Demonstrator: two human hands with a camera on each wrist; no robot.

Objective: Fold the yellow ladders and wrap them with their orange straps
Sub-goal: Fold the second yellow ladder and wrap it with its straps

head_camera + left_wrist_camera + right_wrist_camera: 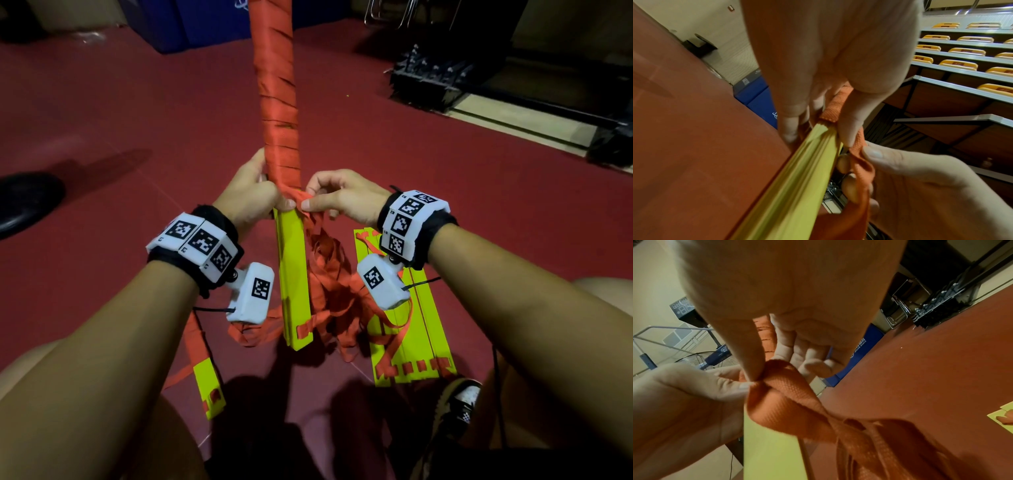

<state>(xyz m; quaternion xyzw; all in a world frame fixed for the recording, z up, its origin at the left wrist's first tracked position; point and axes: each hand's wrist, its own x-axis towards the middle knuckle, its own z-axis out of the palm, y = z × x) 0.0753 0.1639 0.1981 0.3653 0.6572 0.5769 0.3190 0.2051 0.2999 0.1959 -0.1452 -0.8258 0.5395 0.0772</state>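
1. A folded bundle of flat yellow plastic ladder rungs (294,274), its far half wound in orange woven strap (279,113), is held up above the dark red floor (120,113).
2. The left hand (251,195) grips the bundle at the wrap's near edge.
3. The right hand (337,198) pinches the loose strap beside it.
4. More yellow rungs (416,349) lie flat on the floor to the right, with open floor to the left.

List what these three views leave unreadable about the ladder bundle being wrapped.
- Top of the bundle: cut off by the upper edge of the head view.
- Rungs under the strap wraps: covered, so their count is unknown.
- Left hand fingertips: behind the bundle in the head view.
- Loose strap's free end: lost in the tangle.
- Right hand grip: clear only in the wrist views; the yellow edge is blurred.
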